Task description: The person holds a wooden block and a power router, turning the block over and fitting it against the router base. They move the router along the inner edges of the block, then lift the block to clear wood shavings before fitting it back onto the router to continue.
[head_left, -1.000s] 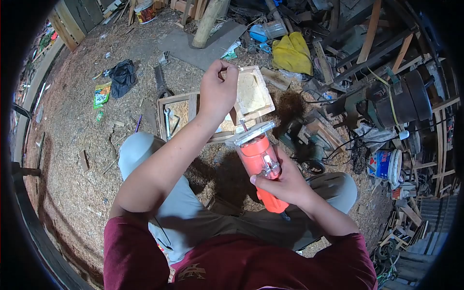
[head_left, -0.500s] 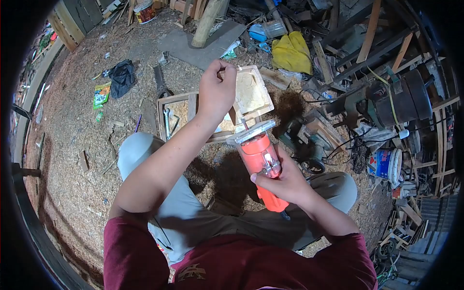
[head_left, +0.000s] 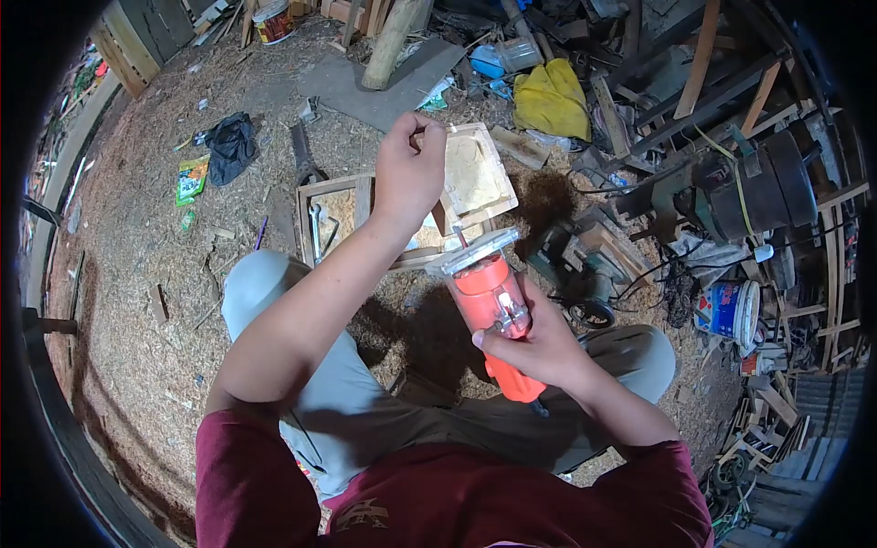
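Observation:
My right hand [head_left: 539, 345] grips an orange hand router [head_left: 491, 306] by its body, its clear base plate [head_left: 471, 251] tilted up and away from me, the bit sticking out past the plate. My left hand [head_left: 410, 173] is raised above and left of the router with its fingers closed; something small may be pinched at the fingertips, but I cannot make it out. Beyond both hands, wooden frames [head_left: 475, 178] lie on the sawdust floor. A spanner [head_left: 316, 228] rests inside the left frame [head_left: 340, 215].
I sit on a sawdust-covered floor [head_left: 137, 301], knees apart. A yellow cloth [head_left: 551, 102], a black bag [head_left: 230, 144], a green packet [head_left: 192, 178], a blue-white bucket [head_left: 728, 310] and a dark machine [head_left: 740, 192] with cables lie around. Timber and scrap crowd the right and back.
Almost nothing differs. My left hand has dropped a touch and the router has shifted slightly in my right hand.

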A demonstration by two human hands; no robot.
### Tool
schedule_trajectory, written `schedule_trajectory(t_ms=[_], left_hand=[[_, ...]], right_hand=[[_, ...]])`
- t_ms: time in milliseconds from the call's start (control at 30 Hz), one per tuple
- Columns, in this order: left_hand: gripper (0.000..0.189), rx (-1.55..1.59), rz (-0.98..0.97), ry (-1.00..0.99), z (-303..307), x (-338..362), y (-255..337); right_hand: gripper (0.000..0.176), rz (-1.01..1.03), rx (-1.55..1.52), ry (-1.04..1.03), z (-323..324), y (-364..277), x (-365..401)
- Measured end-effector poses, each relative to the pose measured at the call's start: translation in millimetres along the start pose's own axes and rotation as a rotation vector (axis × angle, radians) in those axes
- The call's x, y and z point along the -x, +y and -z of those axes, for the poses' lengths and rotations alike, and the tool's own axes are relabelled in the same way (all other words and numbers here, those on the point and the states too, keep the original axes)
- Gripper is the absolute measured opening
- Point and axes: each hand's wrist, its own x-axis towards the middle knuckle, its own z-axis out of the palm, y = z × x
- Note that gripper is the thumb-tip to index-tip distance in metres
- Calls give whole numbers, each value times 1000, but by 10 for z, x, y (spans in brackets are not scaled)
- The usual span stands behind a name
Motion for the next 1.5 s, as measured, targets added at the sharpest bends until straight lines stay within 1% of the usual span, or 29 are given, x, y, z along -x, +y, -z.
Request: schedule_trajectory(t_ms=[100,300,500,833,1000,1200,1300,1400,1500], left_hand=[[18,14,-22,-5,-1,0,-13],[18,16,3,-9,6,4,-4],[18,0,-26,-1,8,11,-9],[17,17,-17,-5,10,2,-43],[17,24,23,-6,18,4,-16],[19,-7,-3,16,11,0,-25],[21,-12,53,8,18,-8,-27],[22,-52,43,9,33,-3,-15],[22,-61,73,0,48,-1,3]], right_hand=[[63,-12,-8,3,5,-8,-4],[62,2,7,-2,-4,-15,-2],[63,-20,-11,1,7,1,-3],[62,-23,-6,1,6,9,-12],[61,-1,20,9,-1,-3,-1],[61,8,3,2,-6,10,-9],[59,1,13,-4,-7,-25,1],[58,10,11,2,-13,-14,7],[58,7,6,5,-10,-7,9]])
